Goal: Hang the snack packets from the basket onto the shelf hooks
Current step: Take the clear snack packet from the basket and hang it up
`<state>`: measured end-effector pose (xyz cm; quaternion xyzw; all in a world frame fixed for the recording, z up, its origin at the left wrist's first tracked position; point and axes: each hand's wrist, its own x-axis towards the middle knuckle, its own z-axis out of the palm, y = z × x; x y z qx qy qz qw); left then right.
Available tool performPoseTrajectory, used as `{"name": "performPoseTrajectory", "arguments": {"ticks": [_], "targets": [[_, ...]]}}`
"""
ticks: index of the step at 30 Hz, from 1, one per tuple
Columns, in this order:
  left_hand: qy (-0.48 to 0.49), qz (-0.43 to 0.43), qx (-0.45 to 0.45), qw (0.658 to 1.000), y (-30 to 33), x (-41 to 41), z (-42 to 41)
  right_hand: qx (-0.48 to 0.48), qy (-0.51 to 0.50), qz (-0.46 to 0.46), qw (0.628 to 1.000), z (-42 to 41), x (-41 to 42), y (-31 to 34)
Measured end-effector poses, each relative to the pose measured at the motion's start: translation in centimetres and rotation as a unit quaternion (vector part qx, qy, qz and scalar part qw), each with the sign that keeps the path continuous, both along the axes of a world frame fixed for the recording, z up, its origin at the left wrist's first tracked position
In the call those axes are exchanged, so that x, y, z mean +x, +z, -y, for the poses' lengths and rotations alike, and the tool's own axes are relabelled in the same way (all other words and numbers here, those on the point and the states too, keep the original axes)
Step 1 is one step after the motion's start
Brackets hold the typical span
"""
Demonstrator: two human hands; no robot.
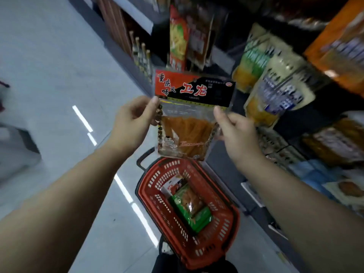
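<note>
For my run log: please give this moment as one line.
stage: packet lifted | left hand, right hand: pinch packet | basket: packets left

Retail shop aisle. Shelving (222,56) hung with rows of packaged snacks (275,91); bottles (140,54) racked beyond. Red plastic shopping basket (189,213) on pale tiled floor (59,66).

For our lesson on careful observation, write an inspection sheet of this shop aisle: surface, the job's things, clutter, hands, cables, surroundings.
Surface: pale grey tiled floor with light reflections.
Job's things: clear snack packet with red-and-black header held up in the air; red plastic basket on the floor below, green-edged packets inside.
Clutter: nothing seen.
Hands: left hand pinches the packet's left edge; right hand pinches its right edge.
Cables: nothing seen.
Surroundings: hanging yellow-and-green packets on the shelf to the right; row of bottles farther along; hooks not discernible.
</note>
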<state>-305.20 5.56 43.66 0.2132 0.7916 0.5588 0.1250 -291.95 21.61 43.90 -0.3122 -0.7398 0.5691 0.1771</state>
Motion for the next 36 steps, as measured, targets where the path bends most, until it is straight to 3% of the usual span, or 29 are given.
{"name": "performPoseTrajectory", "arguments": {"ticks": [4,7,10,15,20,28,36], "targets": [[-0.046,-0.138,0.075,0.987,14.2,0.5,-1.3,0.101,-0.030,-0.084,0.991,-0.8,2.0,14.3],[-0.071,-0.196,0.127,0.970,22.9,1.9,-2.5,0.135,-0.063,-0.151,0.977,-1.7,4.5,23.2],[-0.101,-0.227,0.184,0.951,30.1,4.0,-4.4,0.152,-0.105,-0.198,0.963,-2.3,7.7,30.3],[-0.205,-0.201,0.272,0.918,38.5,9.7,-9.0,0.194,-0.207,-0.256,0.924,-3.7,14.1,37.9],[-0.291,-0.191,0.306,0.886,43.2,17.3,-15.1,0.243,-0.291,-0.276,0.883,-6.3,23.1,42.5],[-0.381,-0.151,0.303,0.860,45.1,30.2,-24.7,0.280,-0.394,-0.271,0.833,-11.6,36.3,44.6],[-0.394,-0.130,0.303,0.858,45.1,37.0,-30.4,0.284,-0.421,-0.254,0.823,-15.7,42.9,44.5]]}}
